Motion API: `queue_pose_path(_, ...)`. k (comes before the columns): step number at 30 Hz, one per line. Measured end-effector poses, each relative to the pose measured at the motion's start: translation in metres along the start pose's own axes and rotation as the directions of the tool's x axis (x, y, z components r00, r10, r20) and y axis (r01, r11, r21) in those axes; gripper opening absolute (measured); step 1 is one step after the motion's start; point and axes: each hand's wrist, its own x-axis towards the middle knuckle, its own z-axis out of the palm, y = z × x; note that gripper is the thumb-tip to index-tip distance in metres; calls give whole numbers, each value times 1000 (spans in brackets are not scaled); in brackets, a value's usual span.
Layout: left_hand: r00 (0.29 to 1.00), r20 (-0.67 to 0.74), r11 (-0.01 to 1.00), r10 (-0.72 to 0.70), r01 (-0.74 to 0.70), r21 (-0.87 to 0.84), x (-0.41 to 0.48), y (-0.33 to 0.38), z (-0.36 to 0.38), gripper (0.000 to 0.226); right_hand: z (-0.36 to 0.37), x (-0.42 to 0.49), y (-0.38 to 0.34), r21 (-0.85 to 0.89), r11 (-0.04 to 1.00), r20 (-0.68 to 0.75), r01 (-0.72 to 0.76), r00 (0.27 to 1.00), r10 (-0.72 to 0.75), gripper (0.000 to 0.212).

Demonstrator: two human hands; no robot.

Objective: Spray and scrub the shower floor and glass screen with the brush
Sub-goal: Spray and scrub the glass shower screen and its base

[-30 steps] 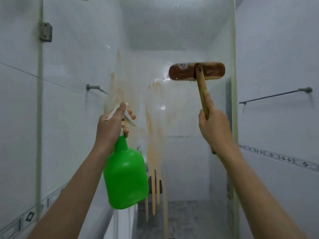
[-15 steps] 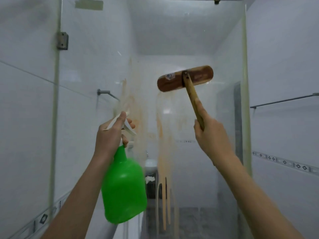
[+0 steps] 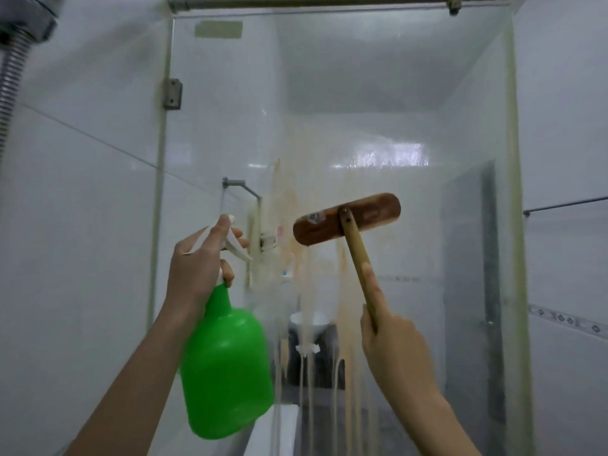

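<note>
The glass screen (image 3: 378, 93) stands straight ahead, streaked with brownish runs that drip down its middle. My right hand (image 3: 394, 350) grips the wooden handle of the brush (image 3: 347, 218), whose brown head lies tilted against the glass, left end lower. My left hand (image 3: 200, 261) holds the green spray bottle (image 3: 227, 366) by its white trigger head, nozzle aimed at the glass just left of the brush. The shower floor is barely visible at the bottom.
A metal rail (image 3: 312, 1) runs along the top of the screen and a hinge bracket (image 3: 172, 93) sits on its left edge. A shower hose (image 3: 10, 77) hangs at the upper left. White tiled walls close in on both sides; a towel bar (image 3: 566, 204) is on the right wall.
The brush head has slid down and left across the glass and tilted. My view has tipped upward, bringing the top rail and shower hose into sight. The bottle stays held up.
</note>
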Motion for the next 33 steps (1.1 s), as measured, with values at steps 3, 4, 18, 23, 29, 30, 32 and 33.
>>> queue_pose_path(3,1000,2,1000,-19,19,8,1,2,-9,34,-10,80,-29,-88,994,-183,61,980,-77,69)
queue_pose_path(4,1000,-1,1000,-21,21,13,2,2,-11,34,-19,105,-41,-83,994,-203,67,976,-83,67)
queue_pose_path(18,997,-76,1000,7,-5,27,18,7,-38,32,-6,164,-98,-51,994,-268,92,958,-103,77)
queue_pose_path(23,997,-69,999,35,-33,28,20,10,-49,29,41,53,-64,-33,992,-84,119,989,-122,84)
queue_pose_path(29,997,-82,999,-7,10,43,20,13,-61,32,8,173,-125,-59,981,-253,184,948,-193,78)
queue_pose_path(30,996,-88,999,-5,10,53,19,13,-64,33,17,160,-119,-35,985,-241,171,955,-175,78)
queue_pose_path(32,994,-105,997,7,1,71,18,15,-72,35,41,97,-95,11,989,-148,147,978,-144,76)
queue_pose_path(33,994,-112,998,13,-5,68,17,15,-76,35,52,61,-86,1,990,-99,138,985,-137,77)
